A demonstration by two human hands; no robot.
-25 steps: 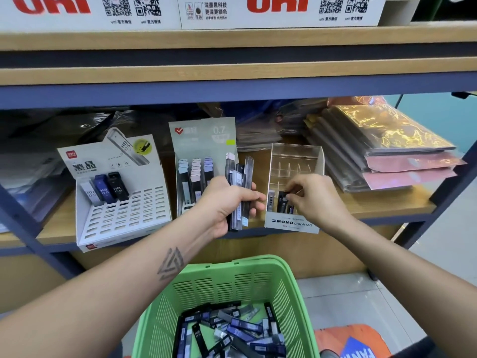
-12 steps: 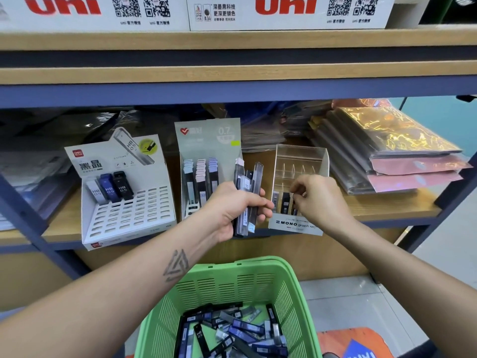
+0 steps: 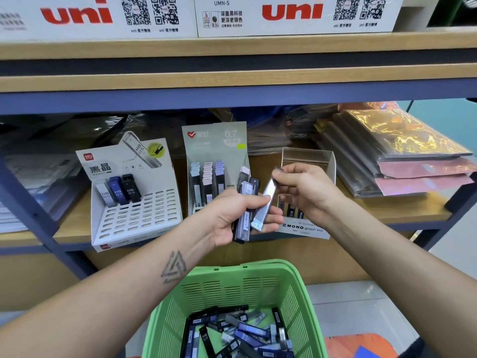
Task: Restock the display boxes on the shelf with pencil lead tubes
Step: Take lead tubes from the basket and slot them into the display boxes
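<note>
My left hand (image 3: 232, 215) grips a bunch of pencil lead tubes (image 3: 245, 215) upright in front of the shelf. My right hand (image 3: 304, 192) pinches the top of one silvery lead tube (image 3: 264, 205), whose lower end still lies against the bunch. Behind my right hand stands the clear MONO graph MG display box (image 3: 307, 153), with a few dark tubes in its front row. To its left is the grey 0.7 display box (image 3: 214, 140) holding several tubes, and further left the white slotted display box (image 3: 134, 215) with three HB 0.5 tubes.
A green basket (image 3: 232, 288) with several loose lead tubes sits below my hands. Stacked glossy plastic folders (image 3: 402, 156) lie on the shelf at the right. White uni cartons (image 3: 296, 14) line the upper shelf. Bagged stock fills the shelf's left and back.
My right hand has left the MONO box's front row, risen and moved left to the bunch, where it now pinches one silvery tube. My left hand stays in place.
</note>
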